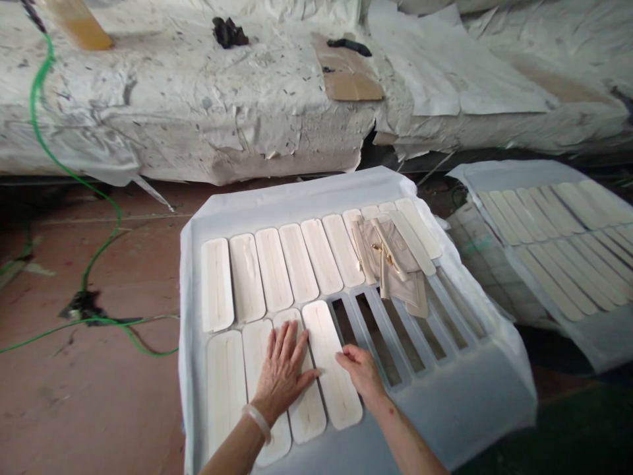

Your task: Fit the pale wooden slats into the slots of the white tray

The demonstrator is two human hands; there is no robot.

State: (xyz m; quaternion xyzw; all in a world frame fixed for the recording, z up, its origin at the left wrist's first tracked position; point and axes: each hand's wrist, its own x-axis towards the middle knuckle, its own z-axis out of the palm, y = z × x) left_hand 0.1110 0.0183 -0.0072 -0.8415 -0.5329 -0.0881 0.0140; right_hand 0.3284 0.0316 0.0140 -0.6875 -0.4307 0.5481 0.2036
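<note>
My left hand [283, 369] lies flat with its fingers spread over an off-white oblong panel [307, 412] in the front row. A bracelet circles that wrist. At the right, my right hand [364, 376] pinches the long edge of a neighbouring white panel [336, 396] between thumb and curled fingers. Both panels rest on a translucent slotted frame [420, 409], which holds two rows of such rounded panels. Small beige zippered pouches [395, 247] with gold-coloured pulls are piled on the back row's right part. Dark open slots show right of my right hand.
A second frame [578, 336] with similar panels stands at the right. Behind is a long bench [173, 112] under stained white covering, bearing a cardboard piece [351, 86], a crumpled black item [229, 33] and a container of yellowish liquid [82, 30]. A green hose [106, 247] trails at left.
</note>
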